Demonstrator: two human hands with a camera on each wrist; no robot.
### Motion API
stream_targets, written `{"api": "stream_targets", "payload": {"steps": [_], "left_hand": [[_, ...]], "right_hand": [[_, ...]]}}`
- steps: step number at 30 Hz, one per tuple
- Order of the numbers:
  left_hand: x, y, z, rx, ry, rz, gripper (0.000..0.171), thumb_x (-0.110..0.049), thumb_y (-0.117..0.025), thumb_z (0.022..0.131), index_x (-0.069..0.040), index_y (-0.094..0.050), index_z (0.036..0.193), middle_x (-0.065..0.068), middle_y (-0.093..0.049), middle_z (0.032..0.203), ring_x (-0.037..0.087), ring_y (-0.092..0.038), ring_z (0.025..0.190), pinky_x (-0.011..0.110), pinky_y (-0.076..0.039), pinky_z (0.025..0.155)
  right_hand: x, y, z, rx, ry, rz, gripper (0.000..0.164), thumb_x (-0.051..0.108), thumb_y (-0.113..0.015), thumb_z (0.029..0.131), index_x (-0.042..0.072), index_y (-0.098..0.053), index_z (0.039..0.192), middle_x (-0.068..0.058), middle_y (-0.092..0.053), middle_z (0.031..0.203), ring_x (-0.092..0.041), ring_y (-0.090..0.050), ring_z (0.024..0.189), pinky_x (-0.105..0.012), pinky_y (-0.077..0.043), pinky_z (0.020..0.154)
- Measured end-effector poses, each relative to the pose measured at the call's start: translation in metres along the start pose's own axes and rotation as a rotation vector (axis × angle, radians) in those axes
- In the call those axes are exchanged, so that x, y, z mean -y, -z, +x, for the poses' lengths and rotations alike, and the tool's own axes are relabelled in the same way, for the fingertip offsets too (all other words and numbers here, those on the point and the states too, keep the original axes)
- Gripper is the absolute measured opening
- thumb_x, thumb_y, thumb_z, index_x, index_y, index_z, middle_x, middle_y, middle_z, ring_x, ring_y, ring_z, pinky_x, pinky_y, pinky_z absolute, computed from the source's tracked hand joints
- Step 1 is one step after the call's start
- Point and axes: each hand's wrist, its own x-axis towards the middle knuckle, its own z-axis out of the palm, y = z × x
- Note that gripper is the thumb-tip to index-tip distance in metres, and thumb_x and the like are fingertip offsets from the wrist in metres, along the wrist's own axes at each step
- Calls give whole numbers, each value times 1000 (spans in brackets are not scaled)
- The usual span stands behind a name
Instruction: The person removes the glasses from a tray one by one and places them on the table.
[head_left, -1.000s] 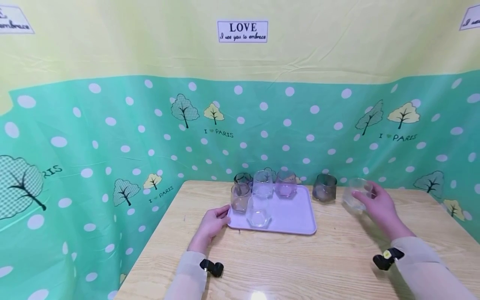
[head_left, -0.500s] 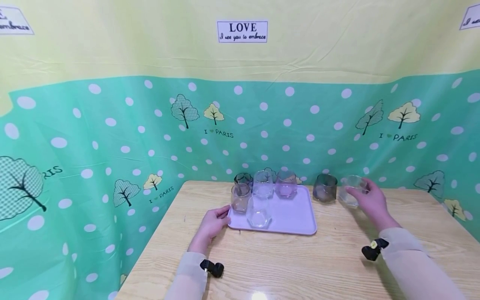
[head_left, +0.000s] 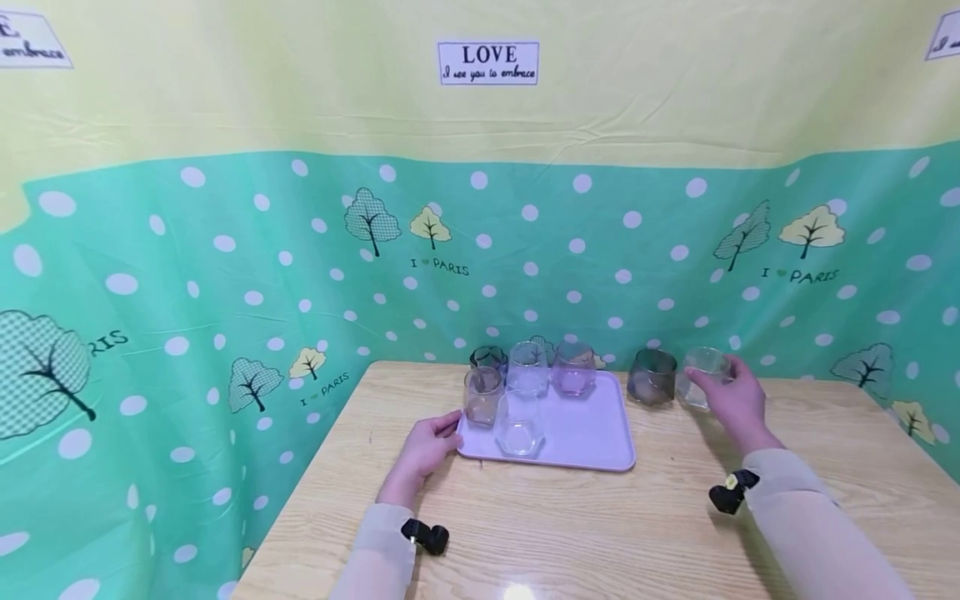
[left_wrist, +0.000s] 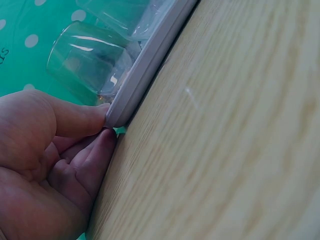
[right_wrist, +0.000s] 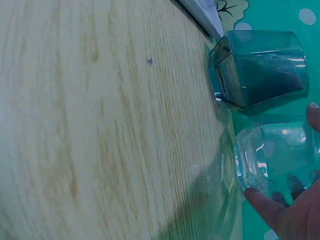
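My left hand (head_left: 423,450) pinches the left edge of a lavender tray (head_left: 592,433); in the left wrist view the thumb lies on its rim, with fingers underneath. My right hand (head_left: 738,404) grips a clear glass (head_left: 702,360) near the table's back edge, thumb on one side and fingers on the other. Whether its base touches the table I cannot tell. Just left of it stands a dark grey glass (head_left: 652,379). On the tray are an amber-tinted glass (head_left: 482,398), a clear faceted glass (head_left: 520,429), another clear glass (head_left: 528,371) and a pink glass (head_left: 574,371).
Behind the amber-tinted glass, partly hidden, is a second dark glass (head_left: 487,358). The wooden table (head_left: 570,525) meets a green dotted curtain (head_left: 420,308) along its back edge.
My right hand has moved left with the clear glass, bringing it close beside the dark grey glass. The left hand keeps its hold on the tray, which has not moved.
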Motion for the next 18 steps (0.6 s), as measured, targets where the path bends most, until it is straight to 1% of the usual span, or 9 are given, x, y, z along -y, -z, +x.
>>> {"api": "stream_targets", "payload": {"steps": [10, 18], "left_hand": [[1, 0, 1, 2, -3, 1, 53, 6, -71, 94, 7, -60, 146, 25, -62, 145, 38, -58, 139, 49, -46, 117], [1, 0, 2, 6, -6, 1, 52, 6, -70, 95, 7, -60, 146, 25, -62, 145, 38, -58, 139, 47, -47, 116]], "right_hand": [[-5, -1, 5, 18, 23, 5, 110, 58, -65, 102, -1, -3, 170, -33, -7, 174, -58, -16, 156, -70, -27, 124], [-5, 1, 13, 27, 34, -7, 110, 58, -66, 102, -2, -3, 169, -34, -6, 173, -59, -15, 156, -70, -26, 124]]}}
